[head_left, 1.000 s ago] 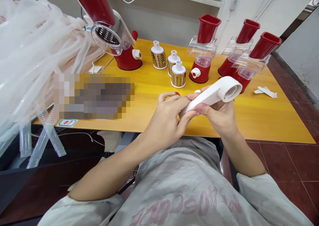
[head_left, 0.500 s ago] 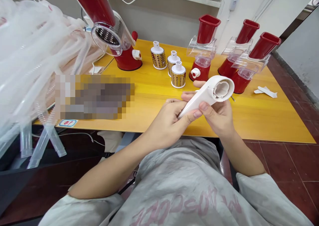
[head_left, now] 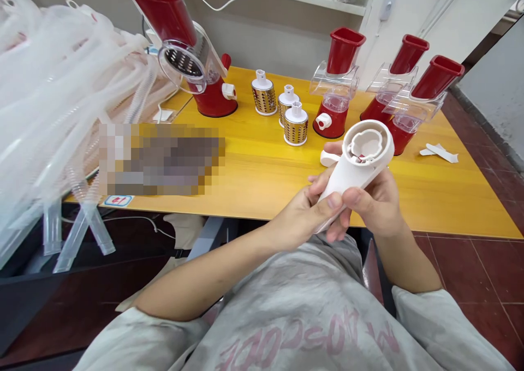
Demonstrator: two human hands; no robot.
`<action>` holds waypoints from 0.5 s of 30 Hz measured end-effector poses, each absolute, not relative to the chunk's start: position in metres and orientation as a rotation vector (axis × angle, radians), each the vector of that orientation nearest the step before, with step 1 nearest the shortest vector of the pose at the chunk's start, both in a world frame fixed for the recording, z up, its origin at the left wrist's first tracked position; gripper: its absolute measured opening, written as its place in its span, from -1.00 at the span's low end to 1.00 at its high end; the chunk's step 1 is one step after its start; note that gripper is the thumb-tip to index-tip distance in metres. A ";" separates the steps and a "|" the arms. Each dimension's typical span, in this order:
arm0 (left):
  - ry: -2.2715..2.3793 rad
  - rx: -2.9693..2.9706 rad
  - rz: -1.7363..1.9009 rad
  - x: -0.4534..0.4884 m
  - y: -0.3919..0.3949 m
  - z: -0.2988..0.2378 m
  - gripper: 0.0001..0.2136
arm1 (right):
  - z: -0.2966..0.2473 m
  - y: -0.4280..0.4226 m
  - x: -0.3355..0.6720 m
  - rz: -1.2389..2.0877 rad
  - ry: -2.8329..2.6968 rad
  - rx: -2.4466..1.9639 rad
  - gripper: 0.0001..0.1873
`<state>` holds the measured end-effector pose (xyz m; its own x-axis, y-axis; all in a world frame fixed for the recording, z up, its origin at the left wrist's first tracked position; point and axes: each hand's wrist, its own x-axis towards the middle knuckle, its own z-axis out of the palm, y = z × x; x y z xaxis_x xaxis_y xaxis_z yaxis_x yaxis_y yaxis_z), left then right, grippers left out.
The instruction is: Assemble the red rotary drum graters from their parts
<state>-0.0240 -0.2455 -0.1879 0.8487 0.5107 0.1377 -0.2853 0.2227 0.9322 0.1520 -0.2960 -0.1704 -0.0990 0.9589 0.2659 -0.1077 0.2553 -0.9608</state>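
Observation:
A white plastic grater arm is held up in front of my chest, its wide ring end facing up and its narrow end toward me. Inside the ring shows a lobed opening. My left hand is closed around the narrow end, thumb on top. Gripping the side and underside nearer the ring is my right hand, some of its fingers hidden behind the part. A small white knob-like piece shows just beyond the arm; whether it touches my fingers I cannot tell.
Three perforated metal grater drums stand on the yellow table. Beyond them are several red rotary graters, one larger at left. White strips lie at right. Clear plastic hoses pile up at left beside a blurred-out patch.
The grater arm has tilted so its ring end faces more upward, and both hands have come slightly nearer to me and to the right. The knob-like piece now shows beyond it.

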 end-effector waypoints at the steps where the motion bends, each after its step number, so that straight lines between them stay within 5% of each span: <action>1: 0.250 1.274 0.591 -0.024 -0.245 -0.189 -0.28 | -0.168 -0.296 0.158 1.096 -1.333 -0.893 -0.24; 9: 0.669 1.779 1.052 -0.041 -0.162 -0.209 -0.42 | -0.134 -0.301 0.210 0.721 -1.144 -0.832 -0.55; 15: 1.090 1.849 1.165 -0.015 -0.056 -0.233 0.05 | -0.146 -0.285 0.239 0.685 -1.184 -0.857 -0.55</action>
